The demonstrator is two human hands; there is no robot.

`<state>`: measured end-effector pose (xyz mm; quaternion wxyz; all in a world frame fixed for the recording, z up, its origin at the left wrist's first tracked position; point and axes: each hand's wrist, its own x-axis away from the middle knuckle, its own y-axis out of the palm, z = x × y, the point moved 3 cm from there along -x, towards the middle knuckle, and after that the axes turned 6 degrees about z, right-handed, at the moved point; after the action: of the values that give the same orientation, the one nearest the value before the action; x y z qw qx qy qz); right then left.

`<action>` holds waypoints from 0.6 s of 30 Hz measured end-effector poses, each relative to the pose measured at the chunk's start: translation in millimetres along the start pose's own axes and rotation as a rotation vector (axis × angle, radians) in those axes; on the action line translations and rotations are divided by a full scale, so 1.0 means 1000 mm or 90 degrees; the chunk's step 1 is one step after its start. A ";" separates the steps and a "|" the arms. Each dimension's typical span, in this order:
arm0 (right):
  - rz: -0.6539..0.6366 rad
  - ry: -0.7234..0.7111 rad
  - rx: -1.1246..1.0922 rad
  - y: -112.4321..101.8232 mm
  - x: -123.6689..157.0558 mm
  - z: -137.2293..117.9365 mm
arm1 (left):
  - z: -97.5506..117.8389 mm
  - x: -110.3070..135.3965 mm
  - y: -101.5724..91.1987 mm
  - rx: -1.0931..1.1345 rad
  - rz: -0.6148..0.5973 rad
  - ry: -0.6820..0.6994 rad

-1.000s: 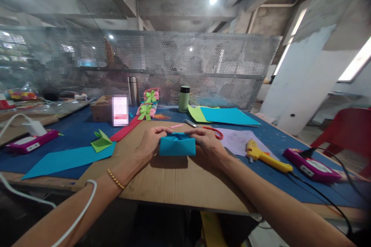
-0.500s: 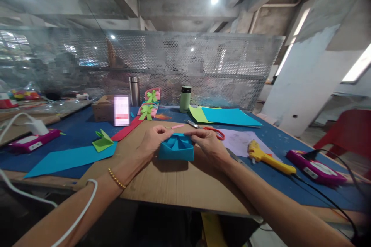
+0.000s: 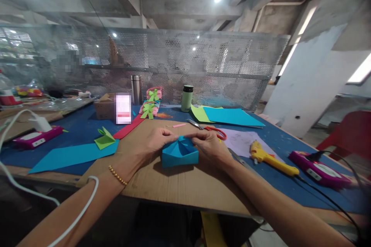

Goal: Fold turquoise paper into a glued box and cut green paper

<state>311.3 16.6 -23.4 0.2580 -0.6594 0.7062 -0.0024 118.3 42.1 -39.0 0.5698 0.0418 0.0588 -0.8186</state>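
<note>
Pinching blue paper box [image 3: 179,154], both hands, left hand [image 3: 153,141], right hand [image 3: 209,144]

Folded blue paper piece [image 3: 179,153]: bright cyan-blue, box-like, open side up. Crease lines inside run to a centre point; front wall flat, facing the camera, slightly tilted. It sits between the two hands, its base on or just above the brown cardboard sheet [image 3: 179,185]; contact unclear. Left hand [image 3: 153,141] at its upper left corner, fingertips pinching the back rim. Right hand [image 3: 209,144] at its upper right, fingertips pinching the same rim. The two pinches nearly meet over the far edge. Near wall and underside untouched.
</note>
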 end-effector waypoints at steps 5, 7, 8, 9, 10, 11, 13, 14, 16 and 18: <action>0.010 0.014 -0.025 0.004 -0.002 0.007 | 0.002 0.000 0.001 -0.015 0.044 -0.006; 0.012 0.022 -0.035 0.006 -0.003 0.010 | 0.003 -0.001 0.001 -0.031 0.058 0.003; 0.012 0.025 -0.039 0.006 -0.004 0.010 | 0.003 -0.001 0.001 -0.039 0.062 0.010; 0.010 0.028 -0.040 0.006 -0.003 0.009 | 0.003 -0.001 0.001 -0.046 0.066 0.016; 0.006 0.031 -0.038 0.006 -0.003 0.007 | 0.002 -0.001 0.000 -0.050 0.069 0.020; 0.001 0.034 -0.034 0.005 -0.002 0.005 | 0.002 -0.001 0.000 -0.054 0.070 0.022; -0.006 0.037 -0.028 0.003 0.000 -0.002 | 0.001 0.000 0.000 -0.061 0.066 0.025; -0.011 0.037 -0.031 0.002 0.002 -0.005 | 0.001 0.000 0.000 -0.065 0.065 0.028; -0.024 0.041 -0.050 -0.001 0.004 -0.008 | 0.002 0.001 0.000 -0.072 0.064 0.041; -0.038 0.059 -0.083 -0.002 0.004 -0.007 | 0.005 0.001 0.000 -0.081 0.067 0.064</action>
<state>310.3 10.0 -18.0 0.1813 -0.6945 0.6962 0.0056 117.6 40.9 -34.5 0.6101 0.0499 0.1368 -0.7789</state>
